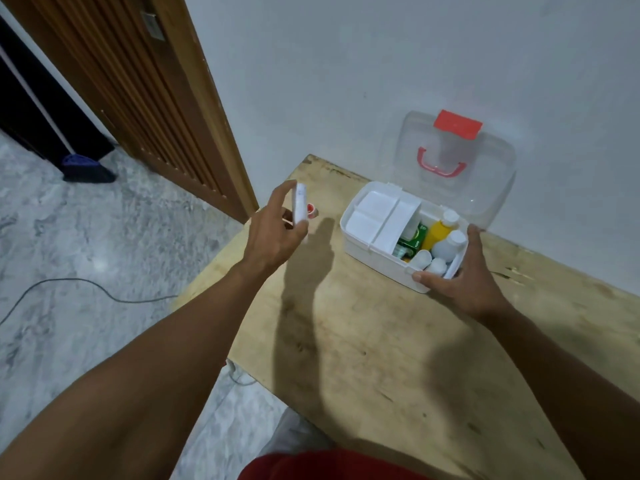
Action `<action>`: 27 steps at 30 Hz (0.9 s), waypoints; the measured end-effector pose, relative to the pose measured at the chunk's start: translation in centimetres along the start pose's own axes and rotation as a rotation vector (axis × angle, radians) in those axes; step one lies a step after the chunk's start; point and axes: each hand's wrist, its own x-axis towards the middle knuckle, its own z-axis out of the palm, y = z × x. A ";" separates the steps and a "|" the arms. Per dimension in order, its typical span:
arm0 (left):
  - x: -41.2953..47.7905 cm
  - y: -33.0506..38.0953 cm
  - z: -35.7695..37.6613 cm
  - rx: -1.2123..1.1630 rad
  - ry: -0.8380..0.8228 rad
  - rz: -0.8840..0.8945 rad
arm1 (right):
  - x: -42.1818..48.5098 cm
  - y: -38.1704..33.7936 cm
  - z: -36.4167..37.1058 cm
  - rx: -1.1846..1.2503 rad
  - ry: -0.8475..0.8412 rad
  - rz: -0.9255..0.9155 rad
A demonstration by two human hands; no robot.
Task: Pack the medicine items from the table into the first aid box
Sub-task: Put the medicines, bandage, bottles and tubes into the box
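Head view looks down on a worn wooden table [381, 341] pushed against a pale wall. Left hand [273, 233] is raised above the table's far left corner, its fingers [282, 197] closed around a flat white pack [300, 204] held upright on edge. Just behind that hand, a small red and white roll [312, 211] sits on the table near the edge.

Right hand [460, 278] rests at the near right corner of the white first aid box [374, 258]; the thumb presses the front wall and the other fingers [472, 237] spread along the right side, so the hand grips the box itself. Its clear lid [485, 188], with a red latch [458, 124] and red handle [440, 164], stands open and leans back against the wall.

Inside the box, a white divided tray [377, 216] fills the left half. To the right of it stand a yellow bottle [439, 227] with a white cap, a pale bottle [448, 244] beside it, smaller white containers in front, and a green packet [412, 240] tucked next to the tray.

Off the table, a grey marble floor [69, 244] carries a thin cable [86, 284], with a wooden door [138, 88] beyond.
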 end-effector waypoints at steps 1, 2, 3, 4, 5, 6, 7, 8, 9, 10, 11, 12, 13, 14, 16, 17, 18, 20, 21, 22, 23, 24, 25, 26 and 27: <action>0.6 1.0 0.5 -0.019 -0.041 0.004 | 0.0 0.0 -0.1 0.003 -0.002 -0.006; 1.2 2.1 1.1 -0.036 -0.084 0.007 | 0.0 0.0 -0.2 0.005 -0.001 -0.013; 1.8 3.2 1.6 -0.032 -0.122 0.018 | 0.0 0.0 -0.2 0.001 0.006 -0.017; 2.3 4.2 2.1 -0.016 -0.156 0.044 | 0.1 0.0 -0.2 -0.001 0.013 -0.022; 2.8 5.1 2.5 0.001 -0.190 0.068 | 0.1 0.0 -0.2 -0.005 0.018 -0.023; 3.2 5.9 3.0 0.008 -0.229 0.082 | 0.1 0.1 -0.2 -0.002 0.024 -0.023; 3.6 6.7 3.5 0.019 -0.269 0.085 | 0.2 0.2 -0.2 -0.003 0.033 -0.021; 3.9 7.3 4.0 0.040 -0.305 0.086 | 0.3 0.3 -0.2 -0.008 0.041 -0.019; 4.2 7.9 4.5 0.067 -0.337 0.087 | 0.4 0.4 -0.2 -0.015 0.046 -0.017; 4.5 8.4 5.1 0.093 -0.367 0.090 | 0.5 0.7 -0.2 -0.018 0.053 -0.013; 4.7 8.9 5.6 0.115 -0.393 0.092 | 0.5 0.9 -0.1 -0.022 0.057 0.000; 4.9 9.3 6.0 0.129 -0.418 0.093 | 0.7 1.3 -0.1 -0.028 0.060 0.018; 5.1 9.5 6.5 0.141 -0.443 0.090 | 0.7 1.5 -0.1 -0.040 0.062 0.041; 5.3 9.6 7.0 0.150 -0.470 0.087 | 0.8 1.9 -0.1 -0.049 0.063 0.057; 5.7 9.5 7.9 0.155 -0.523 0.064 | 1.1 2.4 -0.1 -0.060 0.055 0.080; 5.9 9.5 8.2 0.146 -0.543 0.049 | 1.3 2.6 -0.1 -0.060 0.051 0.079; 6.1 9.5 8.5 0.140 -0.556 0.038 | 1.4 2.9 -0.1 -0.058 0.050 0.072; 6.5 9.6 8.8 0.147 -0.568 0.032 | 1.6 3.3 0.0 -0.057 0.055 0.065; 6.7 9.7 8.9 0.143 -0.574 0.023 | 1.6 3.4 0.1 -0.052 0.057 0.068; 6.9 9.8 9.0 0.125 -0.581 0.007 | 1.7 3.6 0.1 -0.042 0.058 0.070; 7.2 9.9 9.1 0.103 -0.592 -0.010 | 1.7 3.7 0.1 -0.036 0.060 0.072; 7.4 10.1 9.1 0.091 -0.600 -0.021 | 1.7 3.7 0.2 -0.031 0.060 0.067; 7.6 10.2 9.1 0.093 -0.608 -0.028 | 1.7 3.7 0.2 -0.025 0.056 0.062; 7.8 10.4 9.2 0.105 -0.622 -0.032 | 1.8 3.8 0.3 -0.021 0.054 0.059; 7.9 10.5 9.3 0.128 -0.646 -0.034 | 1.8 3.8 0.3 -0.028 0.055 0.067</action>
